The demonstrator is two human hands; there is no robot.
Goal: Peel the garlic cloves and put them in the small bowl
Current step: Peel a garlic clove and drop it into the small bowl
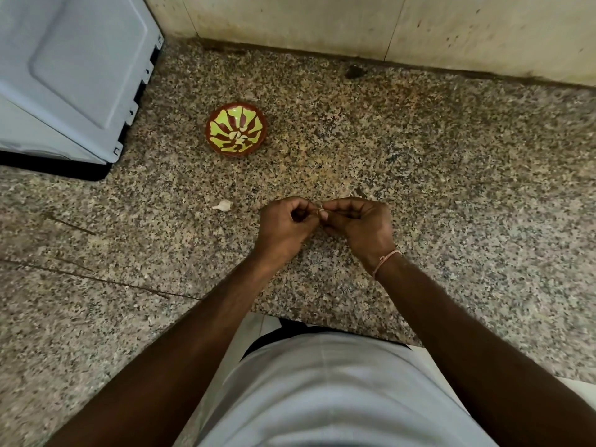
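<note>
A small round bowl [236,129], red-brown with a yellow-green pattern, stands on the speckled granite counter and holds a few pale peeled garlic cloves [237,136]. An unpeeled piece of garlic [223,205] lies on the counter left of my hands. My left hand [285,225] and my right hand [359,225] meet fingertip to fingertip over the counter, both with curled fingers, pinching a small garlic clove [321,210] between them. The clove is almost hidden by the fingers.
A white appliance [71,72] stands at the back left, close to the bowl. A stained tiled wall [354,24] runs along the back. The granite counter [451,175] spreads out right of my hands, and its front edge [338,330] is near my body.
</note>
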